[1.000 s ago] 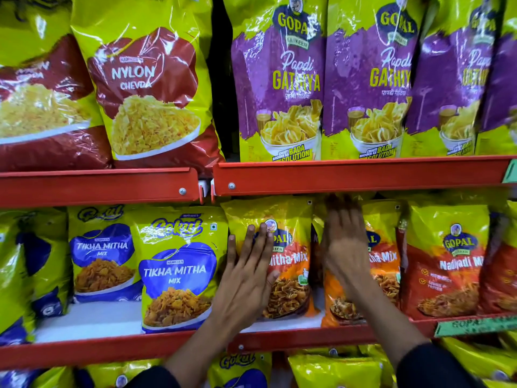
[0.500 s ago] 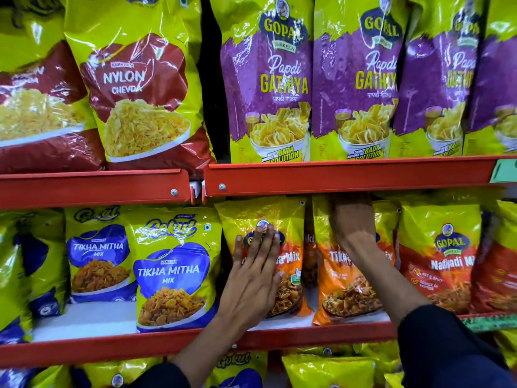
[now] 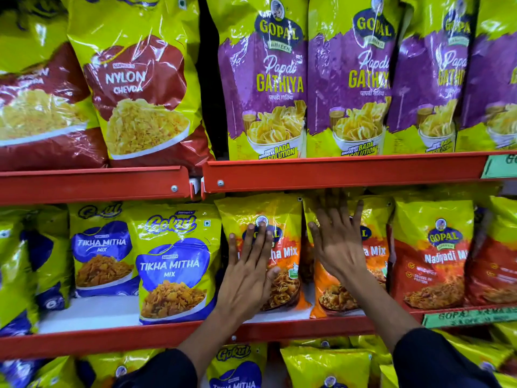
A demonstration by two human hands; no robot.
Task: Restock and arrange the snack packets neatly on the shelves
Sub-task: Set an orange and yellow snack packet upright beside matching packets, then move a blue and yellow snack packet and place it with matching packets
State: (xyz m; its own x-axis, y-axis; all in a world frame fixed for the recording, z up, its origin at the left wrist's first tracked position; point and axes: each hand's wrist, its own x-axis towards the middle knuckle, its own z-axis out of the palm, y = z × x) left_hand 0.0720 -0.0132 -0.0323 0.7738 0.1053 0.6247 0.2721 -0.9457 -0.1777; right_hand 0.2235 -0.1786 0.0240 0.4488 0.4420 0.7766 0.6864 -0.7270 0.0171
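Two yellow-and-orange Tikha Mitha Mix packets stand upright side by side on the middle red shelf. My left hand lies flat, fingers spread, against the front of the left orange packet. My right hand presses flat, fingers apart, on the front of the right orange packet, its fingertips up near the underside of the shelf above. Neither hand grips anything. A narrow gap shows between the two packets.
Blue Gokul Tikha Mitha packets stand to the left, with bare white shelf floor beside them. Red Nadiyadi Mix packets stand to the right. Above are Nylon Chevda and purple Papdi Gathiya bags. More packets fill the shelf below.
My right hand has come off the top of the right orange packet and now lies flat on its front. My left hand has stayed flat on the left packet.
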